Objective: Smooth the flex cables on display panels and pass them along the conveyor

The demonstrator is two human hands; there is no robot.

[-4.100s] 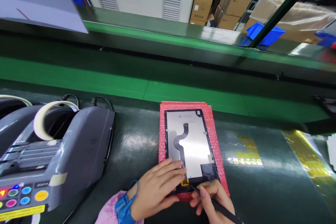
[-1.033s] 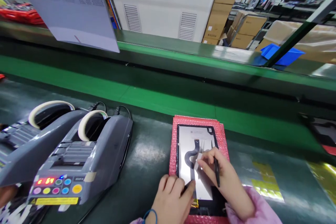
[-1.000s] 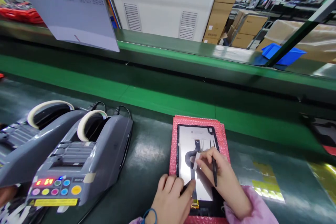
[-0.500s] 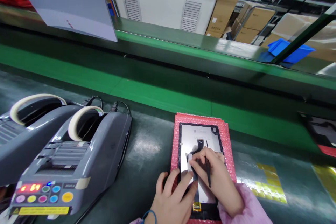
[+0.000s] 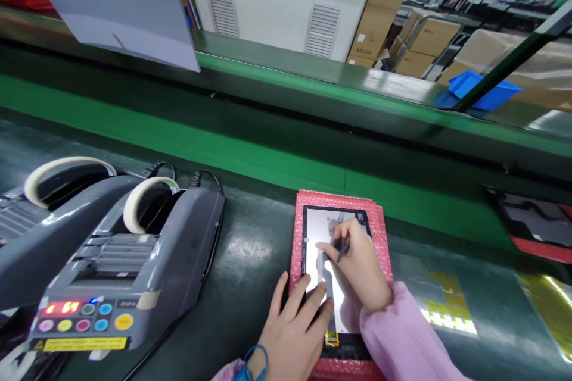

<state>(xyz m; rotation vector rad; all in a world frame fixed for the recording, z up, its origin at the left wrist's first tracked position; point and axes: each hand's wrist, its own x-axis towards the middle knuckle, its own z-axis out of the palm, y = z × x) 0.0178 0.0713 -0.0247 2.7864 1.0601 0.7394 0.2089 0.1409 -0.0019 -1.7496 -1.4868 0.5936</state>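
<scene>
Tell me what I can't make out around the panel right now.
- Head view: the right hand covers the middle of the display panel, hiding the flex cable there.
- The dark tool tip is blurred.
- The left hand and the bottom edge cut off the red bubble wrap near end.

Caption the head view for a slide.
Left hand steadies a display panel on red bubble wrap; right hand, holding a stylus, presses it.

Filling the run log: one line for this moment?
left hand: pressing panel | right hand: holds dark tool on panel | panel on pink bubble wrap
</scene>
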